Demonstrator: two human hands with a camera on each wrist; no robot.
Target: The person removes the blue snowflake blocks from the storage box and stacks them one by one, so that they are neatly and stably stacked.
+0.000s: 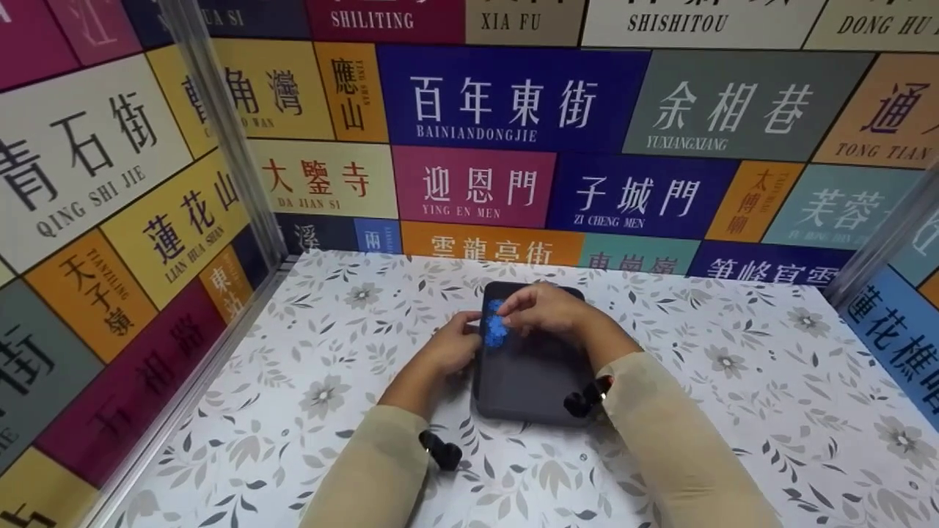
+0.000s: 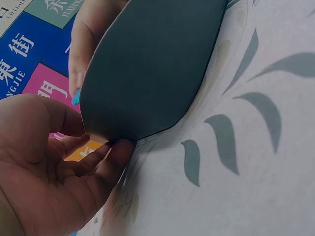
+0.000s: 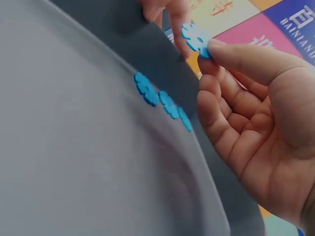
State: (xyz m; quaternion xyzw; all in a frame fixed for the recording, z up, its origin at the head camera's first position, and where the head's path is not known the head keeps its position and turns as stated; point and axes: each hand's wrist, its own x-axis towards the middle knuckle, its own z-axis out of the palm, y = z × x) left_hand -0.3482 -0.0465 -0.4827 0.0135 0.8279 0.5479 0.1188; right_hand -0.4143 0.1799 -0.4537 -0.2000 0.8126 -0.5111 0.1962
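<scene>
Our right hand [image 1: 550,309] pinches one blue flower [image 3: 193,36] near three others [image 3: 169,105] along the tray's [image 1: 528,381] left edge, which our left hand [image 1: 453,345] grips.

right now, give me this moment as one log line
right hand: pinches blue flower piece | left hand: grips edge of dark tray | in tray: more blue pieces

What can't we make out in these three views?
- Head: the number of blue pieces on the tray; too small and blurred to count.
- Left wrist: the tray's upper side; its own dark outer surface hides it.
- Left wrist: most of the right hand; behind the tray and cut off by the top edge.
- Right wrist: most of the left hand; cut off by the top edge.
</scene>
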